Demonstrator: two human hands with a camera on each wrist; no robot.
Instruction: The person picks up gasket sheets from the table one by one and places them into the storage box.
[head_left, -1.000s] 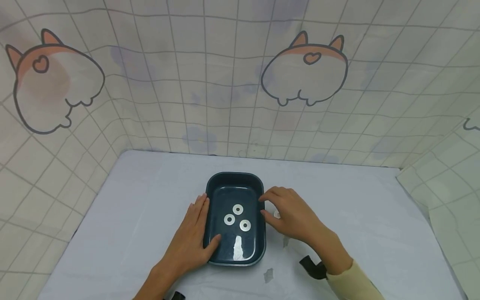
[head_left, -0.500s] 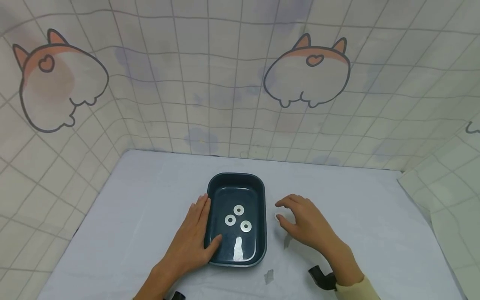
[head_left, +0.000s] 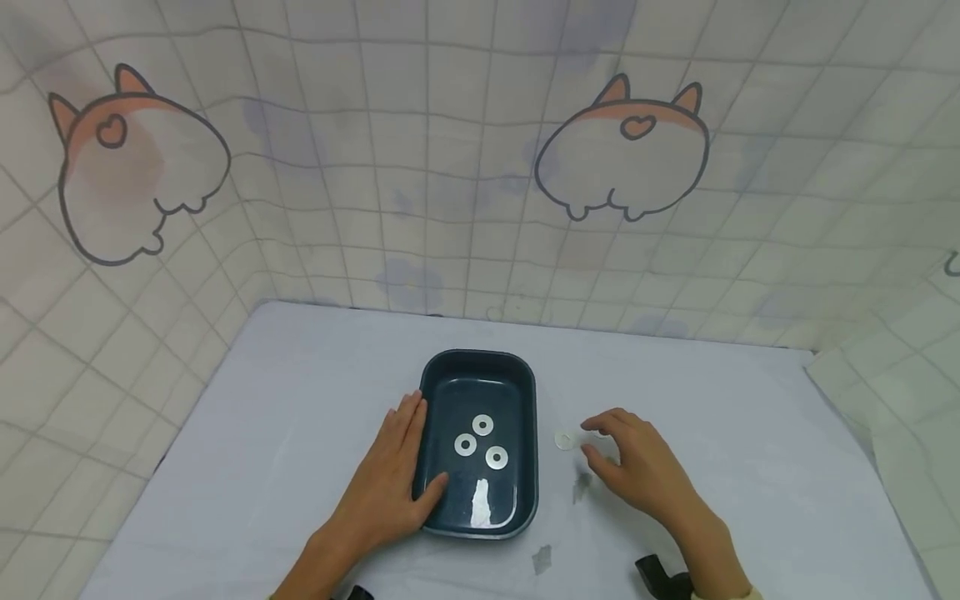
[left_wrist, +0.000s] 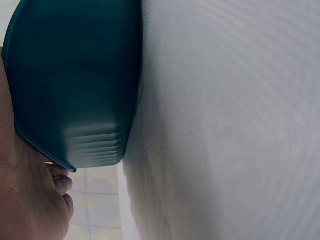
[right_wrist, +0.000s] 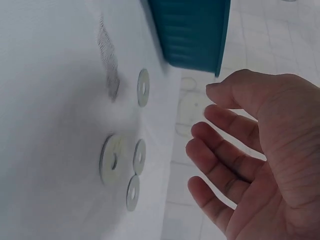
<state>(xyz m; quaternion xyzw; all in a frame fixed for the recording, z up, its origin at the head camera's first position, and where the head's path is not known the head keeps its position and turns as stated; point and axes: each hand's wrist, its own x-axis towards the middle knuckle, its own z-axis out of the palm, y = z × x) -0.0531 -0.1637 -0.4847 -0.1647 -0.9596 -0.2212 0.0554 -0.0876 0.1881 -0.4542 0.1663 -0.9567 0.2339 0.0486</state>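
A dark teal tray (head_left: 450, 528) stands on the white table, with three flat metal washers (head_left: 466, 445) lying loose inside it. My left hand (head_left: 386, 483) rests along the tray's left side, fingers straight along the outside and thumb over the rim. Right of the tray, my right hand (head_left: 637, 467) hovers with nothing in its loosely bent fingers, thumb apart from the fingertips. Below it in the right wrist view, several more washers lie on the cloth, the largest-looking washer (right_wrist: 112, 159) in front. One washer (head_left: 564, 440) shows between tray and right hand; others are mostly hidden by the hand.
A white cloth covers the table (head_left: 322, 367). Two grey patches show on it, one grey patch (head_left: 542, 559) near the tray's front right corner. Behind and at both sides hangs a checked curtain (head_left: 465, 167) with cartoon animal prints.
My right hand has drawn back from the tray's right rim toward the loose washers, uncovering one. The left hand stays on the tray. The head view has shifted slightly.
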